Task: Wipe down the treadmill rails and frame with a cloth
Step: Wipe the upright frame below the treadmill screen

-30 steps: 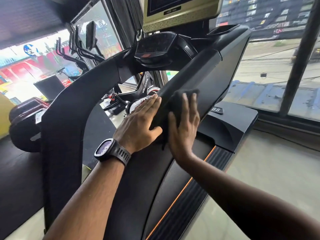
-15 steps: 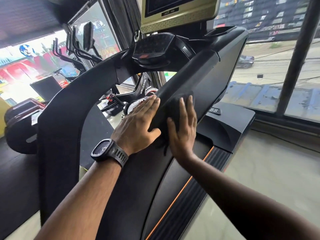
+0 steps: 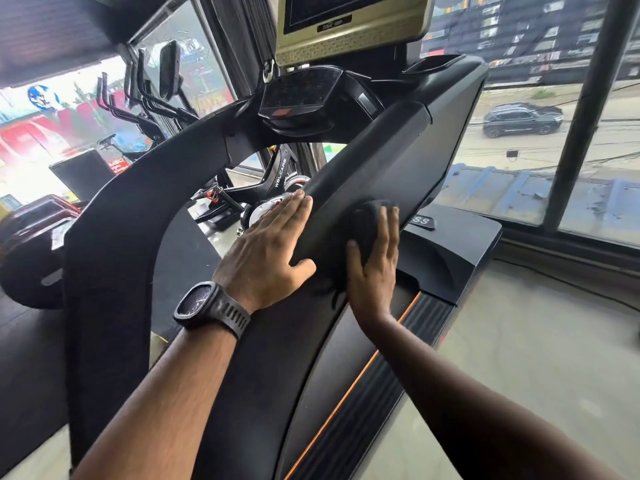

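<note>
A black treadmill fills the head view. Its right side rail (image 3: pixel 381 161) slopes up from the deck to the console (image 3: pixel 301 95). My right hand (image 3: pixel 375 258) presses a dark cloth (image 3: pixel 363 220) flat against the outer face of that rail, fingers straight and pointing up. My left hand (image 3: pixel 270 247), with a black watch on the wrist, rests on the rail's inner side with straight fingers and the thumb laid over the top edge. The left side rail (image 3: pixel 131 209) curves up on the other side.
A screen (image 3: pixel 349 22) hangs above the console. The motor cover (image 3: pixel 450 251) and an orange-edged foot rail (image 3: pixel 363 375) lie below my right hand. An exercise bike (image 3: pixel 277 181) stands beyond the treadmill. Large windows (image 3: pixel 519 161) run along the right, with grey floor beneath.
Both hands have stayed at nearly the same place on the right rail. The cloth under my right hand has bunched slightly lower and shows less above the fingertips.
</note>
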A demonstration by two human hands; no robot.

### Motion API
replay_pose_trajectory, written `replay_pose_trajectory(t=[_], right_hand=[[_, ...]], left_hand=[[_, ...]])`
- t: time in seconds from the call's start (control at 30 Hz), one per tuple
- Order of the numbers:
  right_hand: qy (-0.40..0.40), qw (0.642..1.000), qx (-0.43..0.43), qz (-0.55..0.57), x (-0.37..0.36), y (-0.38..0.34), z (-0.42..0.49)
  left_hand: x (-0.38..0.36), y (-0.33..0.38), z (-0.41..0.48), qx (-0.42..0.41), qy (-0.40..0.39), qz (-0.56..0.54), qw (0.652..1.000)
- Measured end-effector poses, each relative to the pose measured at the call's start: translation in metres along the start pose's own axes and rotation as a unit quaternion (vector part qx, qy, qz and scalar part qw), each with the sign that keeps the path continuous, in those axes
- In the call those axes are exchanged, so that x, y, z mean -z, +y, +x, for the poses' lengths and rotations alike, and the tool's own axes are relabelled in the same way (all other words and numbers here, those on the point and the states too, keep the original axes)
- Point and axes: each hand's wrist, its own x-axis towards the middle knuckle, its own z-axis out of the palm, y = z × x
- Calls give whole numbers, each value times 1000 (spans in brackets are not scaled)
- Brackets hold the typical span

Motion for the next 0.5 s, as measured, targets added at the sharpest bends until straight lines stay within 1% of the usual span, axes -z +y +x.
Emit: replay_pose_trajectory(t=[0.07,0.1,0.13,0.2,0.23,0.27,0.3,0.4,0.47,0.5], right_hand=[[33,988,-140,50,-4,-16,-9],[38,984,-165,58,-8,-27,-22],[36,986,-151,60,-11,-38,-36],[18,996,-65,60,-16,-55,-61],[10,998,-33,60,-16,-60,-60],[14,998,-20,59,-15,-61,-48],[28,998,-28,56,-14,-61,-31],[45,990,-113,71,-2,-56,17],[43,981,-174,75,-2,-58,15],[31,978,-192,78,-3,-64,5]], left_hand=[[1,-1,1,0,0,-3,1000],[1,-1,0,2,-1,-5,1000],[1,-1,1,2,-2,-8,1000],[1,-1,0,-4,-3,-6,1000],[1,-1,0,-7,-2,-3,1000],[1,-1,0,-8,-3,1,1000],[0,-2,0,-10,-4,4,1000],[0,-4,1,-20,-6,1,1000],[-1,-5,0,-25,-6,-11,1000],[-1,-6,0,-26,-2,-15,1000]])
